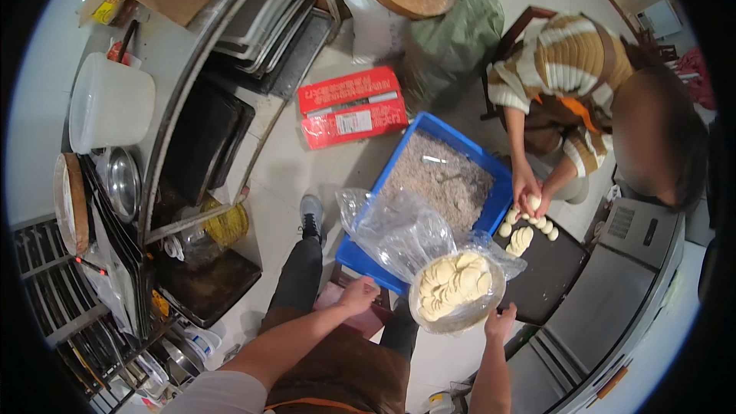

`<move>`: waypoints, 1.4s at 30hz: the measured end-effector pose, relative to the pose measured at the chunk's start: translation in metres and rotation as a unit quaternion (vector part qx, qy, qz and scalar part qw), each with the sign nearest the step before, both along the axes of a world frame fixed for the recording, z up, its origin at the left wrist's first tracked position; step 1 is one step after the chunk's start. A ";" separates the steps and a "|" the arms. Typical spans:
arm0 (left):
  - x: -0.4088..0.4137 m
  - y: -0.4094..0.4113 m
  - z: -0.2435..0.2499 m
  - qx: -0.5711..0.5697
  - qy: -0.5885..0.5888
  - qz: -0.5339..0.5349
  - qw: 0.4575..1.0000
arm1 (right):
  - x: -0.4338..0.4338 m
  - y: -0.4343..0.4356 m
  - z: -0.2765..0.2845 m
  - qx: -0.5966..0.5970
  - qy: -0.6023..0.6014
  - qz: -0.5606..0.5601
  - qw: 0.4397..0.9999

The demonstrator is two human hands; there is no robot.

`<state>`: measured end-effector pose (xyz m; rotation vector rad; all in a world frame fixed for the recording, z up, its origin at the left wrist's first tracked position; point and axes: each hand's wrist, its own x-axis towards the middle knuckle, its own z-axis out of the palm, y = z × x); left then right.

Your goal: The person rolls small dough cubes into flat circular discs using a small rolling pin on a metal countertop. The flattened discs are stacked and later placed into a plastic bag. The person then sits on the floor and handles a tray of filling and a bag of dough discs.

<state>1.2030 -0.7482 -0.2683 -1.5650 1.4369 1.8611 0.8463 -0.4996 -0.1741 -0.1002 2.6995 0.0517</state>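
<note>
A round metal bowl [460, 325], lined with clear plastic, holds a pile of flat pale dough pieces [454, 284]. My right hand [500, 322] is just off the bowl's lower right rim, fingers partly bent; whether it touches the rim or plastic is unclear. My left hand [359, 294] is curled near the front corner of a blue plastic crate [368, 269], and I cannot tell whether anything is in it. The crate contains a crumbly grey-brown mixture [443, 178] with a shiny object on it. Clear plastic film [402, 236] drapes from the crate to the bowl.
At the right, a seated person [569, 80] handles a dough ball [533, 202] above a dark baking tray [540, 282] holding dough balls and flat pieces. A red box [353, 108] lies beyond the crate. At the left stands a metal shelf with trays [259, 29] and a white tub [112, 103].
</note>
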 end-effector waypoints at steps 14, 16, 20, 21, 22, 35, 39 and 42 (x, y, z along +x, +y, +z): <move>0.093 -0.432 0.160 -0.462 0.053 0.192 0.864 | 0.265 -0.225 -0.013 -0.171 -0.135 0.104 0.971; 0.111 -0.472 0.183 -0.620 0.034 0.108 0.777 | 0.272 -0.285 -0.017 -0.170 -0.154 0.141 0.963; 0.120 -0.528 0.192 -0.685 -0.008 0.033 0.727 | 0.281 -0.363 -0.015 -0.164 -0.212 0.171 0.948; 0.121 -0.533 0.189 -0.694 -0.005 0.013 0.720 | 0.285 -0.375 -0.014 -0.161 -0.232 0.159 0.946; 0.122 -0.535 0.187 -0.702 0.007 -0.001 0.712 | 0.286 -0.385 -0.012 -0.159 -0.251 0.147 0.943; 0.126 -0.549 0.182 -0.673 -0.096 -0.035 0.733 | 0.267 -0.424 0.002 -0.187 -0.234 0.130 0.945; 0.124 -0.551 0.185 -0.664 -0.111 -0.058 0.737 | 0.243 -0.448 0.013 -0.244 -0.225 0.098 0.938; 0.120 -0.555 0.182 -0.657 -0.132 -0.073 0.739 | 0.214 -0.475 0.037 -0.264 -0.213 0.068 0.938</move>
